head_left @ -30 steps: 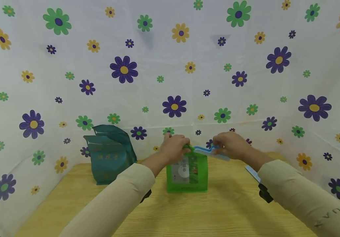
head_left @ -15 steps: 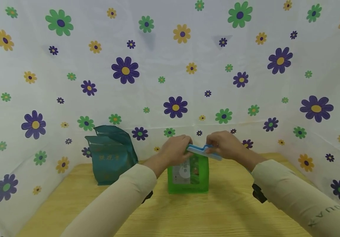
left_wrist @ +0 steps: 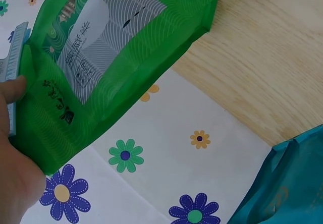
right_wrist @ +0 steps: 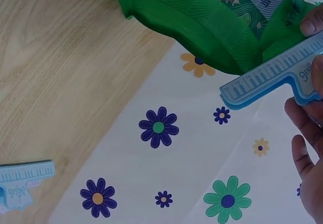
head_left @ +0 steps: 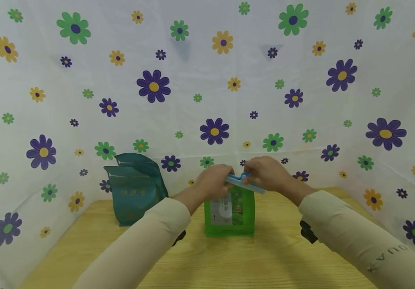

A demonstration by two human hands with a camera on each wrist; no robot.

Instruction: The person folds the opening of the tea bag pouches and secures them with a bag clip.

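A green tea bag [head_left: 248,214] with a grey label stands upright on the wooden table. My left hand [head_left: 213,181] grips its top edge from the left, and in the left wrist view its thumb lies over the end of a light blue bag clip. That long clip [right_wrist: 267,81], printed with ruler-like marks, lies across the top of the bag [left_wrist: 48,128]. From the right, my right hand [head_left: 268,173] pinches the clip's raised handle between thumb and fingers. The clip's free end sticks out past the bag's right edge. The left fingers behind the bag are hidden.
Two dark teal pouches [head_left: 131,204] stand one behind the other at the back left of the table [head_left: 229,265]. Another light blue clip [right_wrist: 26,176] lies on the table to the right. A white flower-patterned sheet [head_left: 193,116] encloses the back and sides.
My right hand has moved left with the clip, bringing it over the bag's top to the left hand. The left hand keeps its hold on the bag, which stays in place.
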